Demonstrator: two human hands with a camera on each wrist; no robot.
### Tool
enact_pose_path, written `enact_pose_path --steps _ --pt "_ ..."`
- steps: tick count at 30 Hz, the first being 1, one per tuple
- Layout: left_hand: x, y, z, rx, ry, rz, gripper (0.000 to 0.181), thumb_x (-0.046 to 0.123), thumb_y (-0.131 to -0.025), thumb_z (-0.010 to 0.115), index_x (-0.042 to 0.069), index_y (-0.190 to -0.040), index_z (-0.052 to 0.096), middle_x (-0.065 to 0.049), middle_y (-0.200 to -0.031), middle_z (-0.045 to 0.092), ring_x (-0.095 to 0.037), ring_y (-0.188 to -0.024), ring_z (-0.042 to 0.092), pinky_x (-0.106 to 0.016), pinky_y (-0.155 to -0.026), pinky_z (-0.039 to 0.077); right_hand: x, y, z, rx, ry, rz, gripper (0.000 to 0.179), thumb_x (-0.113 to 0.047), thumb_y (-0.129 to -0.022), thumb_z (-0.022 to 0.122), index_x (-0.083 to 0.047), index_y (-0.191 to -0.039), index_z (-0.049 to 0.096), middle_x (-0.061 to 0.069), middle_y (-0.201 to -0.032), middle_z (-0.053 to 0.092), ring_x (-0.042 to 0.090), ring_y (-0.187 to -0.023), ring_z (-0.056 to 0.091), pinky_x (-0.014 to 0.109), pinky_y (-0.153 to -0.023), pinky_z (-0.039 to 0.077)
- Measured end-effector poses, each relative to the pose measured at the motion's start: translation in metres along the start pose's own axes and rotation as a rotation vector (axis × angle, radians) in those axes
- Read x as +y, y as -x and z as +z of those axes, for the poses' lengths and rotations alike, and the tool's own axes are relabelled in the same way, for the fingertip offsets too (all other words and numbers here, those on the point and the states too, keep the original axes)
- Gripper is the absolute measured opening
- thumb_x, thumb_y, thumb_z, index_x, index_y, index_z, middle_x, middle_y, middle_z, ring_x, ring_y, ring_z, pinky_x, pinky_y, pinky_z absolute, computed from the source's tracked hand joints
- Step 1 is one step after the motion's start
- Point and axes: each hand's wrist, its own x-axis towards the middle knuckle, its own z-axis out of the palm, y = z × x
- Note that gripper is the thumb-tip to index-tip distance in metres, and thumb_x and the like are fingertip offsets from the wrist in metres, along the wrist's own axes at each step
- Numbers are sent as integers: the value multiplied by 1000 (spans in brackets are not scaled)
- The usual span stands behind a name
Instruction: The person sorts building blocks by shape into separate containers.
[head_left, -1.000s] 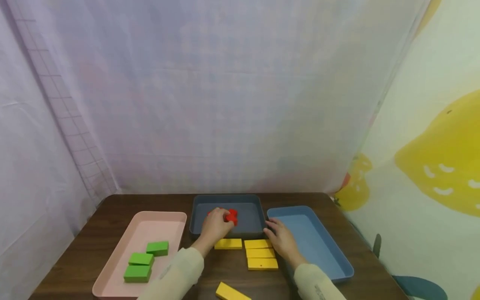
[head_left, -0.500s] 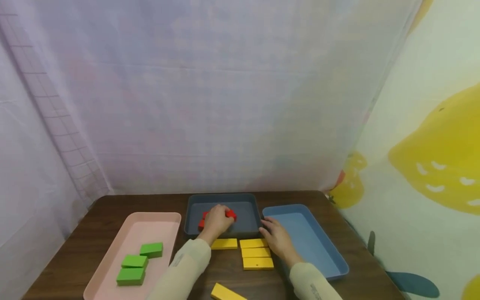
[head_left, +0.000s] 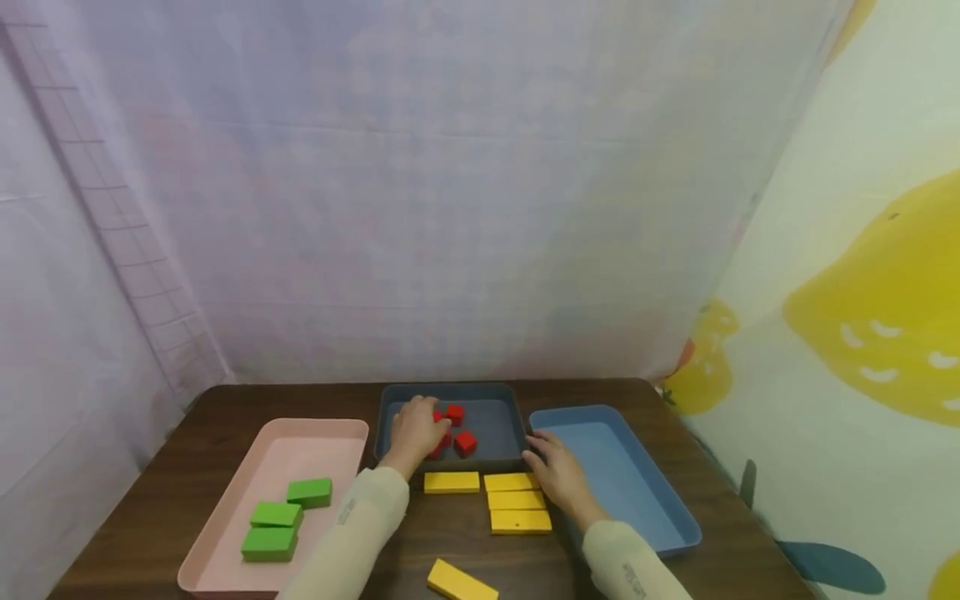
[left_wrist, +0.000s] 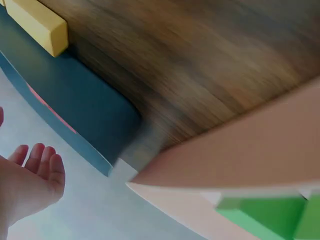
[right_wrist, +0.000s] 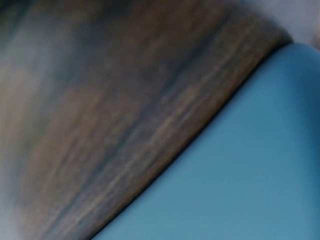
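In the head view, several red cubes point(head_left: 466, 443) lie loose inside the dark grey tray point(head_left: 498, 425) at the table's back. Over the tray's left part reaches my left hand point(head_left: 414, 429), fingers bent loosely and partly covering some cubes. The left wrist view shows that hand point(left_wrist: 32, 187) with its fingertips spread and no cube visible in it. My right hand point(head_left: 564, 477) lies between the dark tray and the blue tray point(head_left: 637, 487), fingers relaxed, fingertips near the dark tray's right corner. Just left of it are three stacked-in-a-row yellow blocks point(head_left: 520, 522).
A pink tray point(head_left: 238, 492) at left carries three green blocks point(head_left: 268, 545). One yellow block point(head_left: 452, 482) lies before the dark tray, and another yellow block point(head_left: 462, 581) lies askew near the front. All stand on a dark wooden table point(head_left: 165, 475).
My left hand has shifted left within the dark tray and let go of the red cubes it held, which now lie more spread out. The right hand stays nearly in place.
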Motion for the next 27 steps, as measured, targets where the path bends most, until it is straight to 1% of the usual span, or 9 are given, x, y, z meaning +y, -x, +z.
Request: enact_pose_path --steps 8,12,15,16,18,20,22,24,27 --pt "-19 16 -21 -36 -2 -43 70 42 -76 69 -1 -128 48 -21 -127 45 -38 -115 40 -52 -93 33 -2 -5 -4 -32 1 8 39 -26 -91 55 -3 -123 56 16 -130 46 34 -117 44 50 -95 33" --pt "-26 25 -29 -54 -32 -58 80 45 -75 69 -6 -130 42 -25 -129 41 -42 -117 37 -53 -94 31 -4 -10 -6 -47 24 18 39 -25 -91 55 -3 -123 56 16 -130 46 34 -117 44 50 -94 34" --pt "-28 30 -34 -79 -31 -81 84 46 -74 70 -8 -131 40 -27 -128 40 -42 -118 35 -54 -92 32 -6 -16 -9 -62 43 21 40 -27 -91 54 -3 -123 56 16 -130 47 34 -116 44 50 -94 34" --pt "-27 32 -36 -90 -26 -88 85 46 -73 70 -8 -132 39 -27 -129 39 -42 -118 34 -54 -92 32 -7 -17 -10 -67 46 18 40 -26 -91 55 -2 -123 55 16 -130 46 34 -116 44 50 -94 34" --pt "-22 34 -38 -101 -13 -72 84 46 -73 70 -7 -131 41 -26 -127 41 -42 -117 36 -54 -90 33 -7 -19 -13 -80 61 16 40 -26 -91 55 -1 -123 55 17 -130 46 35 -116 44 50 -94 34" --pt "-14 38 -40 -105 8 -51 81 46 -72 71 -5 -129 43 -24 -125 44 -40 -114 39 -53 -88 35 -5 -18 -18 -83 63 17 41 -24 -90 57 0 -123 54 18 -130 45 36 -117 44 50 -94 34" --pt "-3 47 -41 -113 51 -27 79 45 -72 71 -3 -129 45 -22 -125 45 -39 -114 40 -52 -88 35 3 -13 -28 -81 61 7 42 -23 -89 58 1 -123 53 20 -131 44 37 -117 42 51 -94 33" --pt "8 61 -42 -134 105 8 77 44 -72 72 -2 -129 46 -21 -126 45 -39 -115 40 -53 -90 35 18 -4 -45 -61 70 -13 44 -24 -88 60 2 -122 54 22 -129 45 39 -116 43 52 -94 32" --pt "22 89 -44 -227 204 65 79 44 -72 72 -2 -130 45 -23 -130 42 -42 -120 35 -55 -94 30 48 18 -81 -32 115 -37 48 -26 -85 62 4 -122 54 24 -126 48 41 -115 43 53 -94 31"
